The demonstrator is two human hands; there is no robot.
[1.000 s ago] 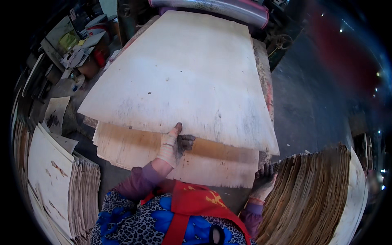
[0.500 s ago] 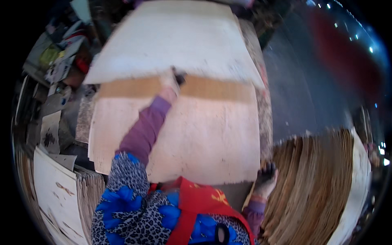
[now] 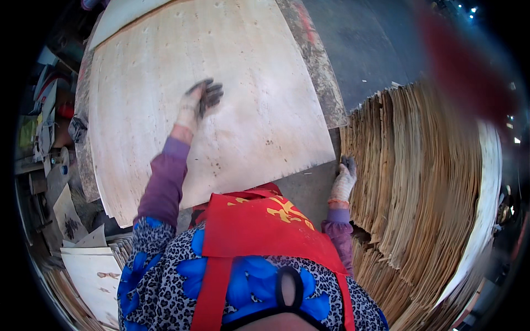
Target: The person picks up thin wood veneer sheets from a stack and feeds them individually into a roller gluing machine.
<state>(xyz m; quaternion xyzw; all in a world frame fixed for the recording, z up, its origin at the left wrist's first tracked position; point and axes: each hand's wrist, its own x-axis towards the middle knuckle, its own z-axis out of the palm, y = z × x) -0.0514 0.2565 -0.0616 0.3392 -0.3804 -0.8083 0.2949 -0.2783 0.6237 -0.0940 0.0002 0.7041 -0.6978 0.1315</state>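
A large pale wood veneer sheet (image 3: 237,121) lies on top of a pile in front of me, its near edge slanting up to the right. Over its middle is my left hand (image 3: 200,102), in a pale glove with dark fingers; the fingers are stretched out and nothing is in them. My right hand (image 3: 343,182), gloved alike, is low at the right, beside the left edge of a tall stack of brown veneer sheets (image 3: 408,176). Its fingers point away from me and look loosely open, with no sheet seen in them.
A worn, stained board (image 3: 317,66) shows under the pile along its right side. Beyond it at the right lies a dark grey surface (image 3: 364,38). More pale sheets (image 3: 91,276) stand at the lower left, below assorted clutter. A red blur covers the upper right.
My left hand has come away from the pale sheet's near edge, which now lies closer to me and covers the brown strip. My view has shifted; my right hand stays by the brown stack.
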